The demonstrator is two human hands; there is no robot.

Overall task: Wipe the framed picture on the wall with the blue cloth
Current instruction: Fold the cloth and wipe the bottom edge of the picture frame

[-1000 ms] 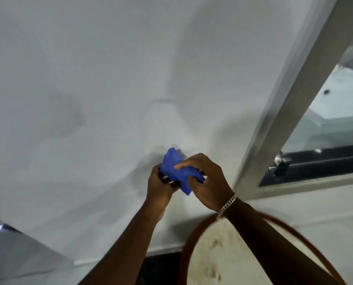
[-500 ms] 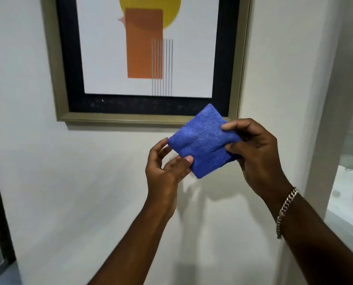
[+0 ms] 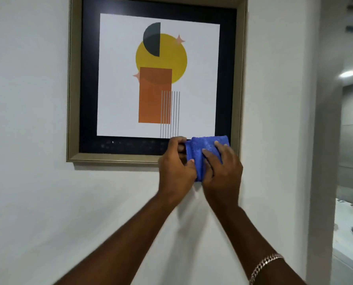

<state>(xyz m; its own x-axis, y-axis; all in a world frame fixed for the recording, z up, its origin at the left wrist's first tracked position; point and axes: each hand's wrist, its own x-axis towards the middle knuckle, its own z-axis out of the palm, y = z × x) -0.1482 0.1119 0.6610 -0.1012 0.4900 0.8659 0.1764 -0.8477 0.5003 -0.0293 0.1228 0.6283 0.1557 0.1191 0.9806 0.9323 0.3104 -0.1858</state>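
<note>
The framed picture (image 3: 157, 79) hangs on the white wall, with a dull gold frame, a black mat and a print of a yellow circle, dark half circle and orange rectangle. The blue cloth (image 3: 200, 153) is folded and held up in front of the frame's lower right corner. My left hand (image 3: 176, 167) grips its left edge. My right hand (image 3: 222, 167) lies over its right side with fingers spread on it. Whether the cloth touches the glass I cannot tell.
The white wall (image 3: 27, 120) surrounds the frame. A wall corner (image 3: 323, 140) runs vertically at the right, with a glass or mirrored area (image 3: 352, 120) beyond it. A dark strip lines the far left edge.
The view has tilted up from the lower wall to the whole picture. Both hands rose with the cloth to the frame's lower right corner, and the cloth is folded narrower.
</note>
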